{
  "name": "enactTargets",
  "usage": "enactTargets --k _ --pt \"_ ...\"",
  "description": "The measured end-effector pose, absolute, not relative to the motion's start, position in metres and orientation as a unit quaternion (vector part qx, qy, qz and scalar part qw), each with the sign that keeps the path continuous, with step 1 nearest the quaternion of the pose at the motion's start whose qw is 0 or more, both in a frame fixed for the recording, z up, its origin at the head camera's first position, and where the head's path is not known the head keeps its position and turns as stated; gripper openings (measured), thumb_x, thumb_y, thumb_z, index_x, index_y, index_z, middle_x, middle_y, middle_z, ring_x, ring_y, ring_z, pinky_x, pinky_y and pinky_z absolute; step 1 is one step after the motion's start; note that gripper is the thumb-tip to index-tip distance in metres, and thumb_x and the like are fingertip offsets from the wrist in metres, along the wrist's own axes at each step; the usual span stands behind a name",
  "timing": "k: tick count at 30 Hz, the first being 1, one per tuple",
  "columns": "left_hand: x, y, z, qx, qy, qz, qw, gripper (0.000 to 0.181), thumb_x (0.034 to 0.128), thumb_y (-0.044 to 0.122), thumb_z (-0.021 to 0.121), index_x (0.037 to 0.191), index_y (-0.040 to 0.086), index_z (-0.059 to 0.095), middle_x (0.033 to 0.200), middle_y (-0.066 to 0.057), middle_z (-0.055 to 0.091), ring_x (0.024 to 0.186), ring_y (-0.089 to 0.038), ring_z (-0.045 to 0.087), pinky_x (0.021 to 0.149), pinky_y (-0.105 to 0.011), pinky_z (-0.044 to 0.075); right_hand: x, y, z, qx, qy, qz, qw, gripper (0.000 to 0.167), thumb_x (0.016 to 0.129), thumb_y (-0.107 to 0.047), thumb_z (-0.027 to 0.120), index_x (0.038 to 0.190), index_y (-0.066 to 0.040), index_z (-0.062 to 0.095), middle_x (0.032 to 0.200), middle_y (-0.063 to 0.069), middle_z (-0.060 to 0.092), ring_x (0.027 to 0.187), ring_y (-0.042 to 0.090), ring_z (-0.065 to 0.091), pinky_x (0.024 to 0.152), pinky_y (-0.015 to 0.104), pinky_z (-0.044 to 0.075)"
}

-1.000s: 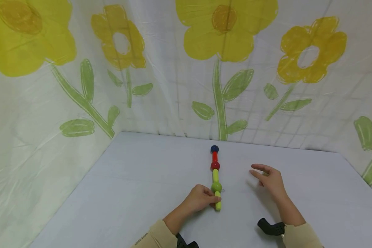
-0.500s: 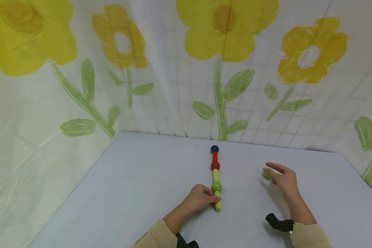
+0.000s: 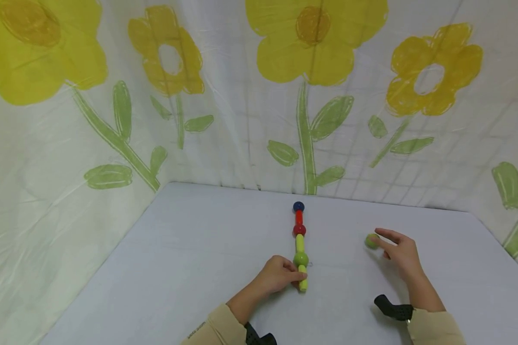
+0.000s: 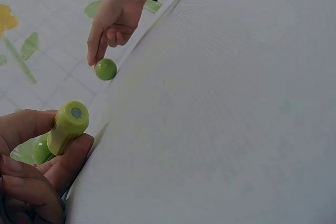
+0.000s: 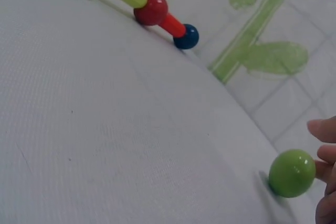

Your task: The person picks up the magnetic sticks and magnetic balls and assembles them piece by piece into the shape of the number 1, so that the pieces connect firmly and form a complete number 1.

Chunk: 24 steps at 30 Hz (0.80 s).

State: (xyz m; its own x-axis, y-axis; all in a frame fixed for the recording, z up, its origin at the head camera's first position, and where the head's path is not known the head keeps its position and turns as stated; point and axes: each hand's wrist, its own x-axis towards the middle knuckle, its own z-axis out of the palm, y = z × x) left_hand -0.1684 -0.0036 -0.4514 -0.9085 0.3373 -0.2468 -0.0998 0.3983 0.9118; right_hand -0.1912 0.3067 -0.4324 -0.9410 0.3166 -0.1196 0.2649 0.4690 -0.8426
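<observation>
In the head view, a line of joined toy balls and rods lies on the table: a blue ball (image 3: 299, 206), red rod (image 3: 299, 218), red ball (image 3: 300, 230), yellow-green rod (image 3: 300, 243) and green ball (image 3: 301, 259). My left hand (image 3: 276, 277) pinches the near yellow-green rod (image 4: 68, 127), whose free end shows a grey disc. Over to the right, a loose green ball (image 5: 292, 173) sits at the fingertips of my right hand (image 3: 400, 251). The right wrist view shows one upper fingertip apart from this ball and another finger at its side.
The white table (image 3: 190, 239) reaches back to a hanging cloth (image 3: 229, 120) painted with yellow flowers. Black devices (image 3: 393, 309) are strapped at both wrists, below the beige sleeves (image 3: 433, 328).
My right hand has moved to the right over the last second, and the loose green ball has come into sight beside its fingertips. The left hand and the joined line have stayed put.
</observation>
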Motion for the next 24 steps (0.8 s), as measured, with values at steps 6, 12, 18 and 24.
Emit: enactTargets --k 6,12,18,24 --pt "-0.170 -0.004 -0.454 0.065 0.816 0.537 0.206 0.022 0.0783 0.025 0.074 0.075 0.004 0.069 0.064 -0.001 0.066 0.059 -0.008 0.046 0.050 -0.022 0.029 -0.191 0.311 -0.440 -0.161 -0.868 0.469 0.012 0.062 0.085 -0.040 0.065 0.133 -0.003 0.049 0.140 0.018 0.043 0.055 0.002 0.046 0.058 0.021 0.041" --pt "-0.170 -0.006 -0.451 0.065 0.818 0.533 0.207 0.021 0.0785 0.024 0.074 0.075 0.004 0.069 0.063 0.001 0.064 0.059 -0.008 0.045 0.050 -0.022 0.030 -0.191 0.313 -0.444 -0.160 -0.861 0.483 0.010 0.066 0.084 -0.040 0.066 0.135 -0.003 0.046 0.141 0.018 0.041 0.053 0.001 0.045 0.056 0.020 0.041" --pt "-0.170 -0.005 -0.449 0.064 0.817 0.535 0.208 0.022 0.0778 0.024 0.074 0.076 0.004 0.069 0.063 -0.001 0.065 0.058 -0.008 0.044 0.050 -0.022 0.029 -0.193 0.313 -0.447 -0.172 -0.855 0.489 0.017 0.064 0.083 -0.036 0.069 0.133 -0.003 0.049 0.132 0.012 0.050 0.052 0.001 0.046 0.054 0.021 0.043" --pt "-0.169 -0.005 -0.449 0.070 0.816 0.536 0.204 0.022 0.0775 0.024 0.075 0.075 0.002 0.069 0.064 -0.003 0.066 0.059 -0.009 0.045 0.050 -0.023 0.029 -0.194 0.314 -0.449 -0.182 -0.849 0.496 0.024 0.063 0.082 -0.034 0.070 0.133 -0.003 0.049 0.118 -0.003 0.056 0.052 0.001 0.047 0.054 0.021 0.044"
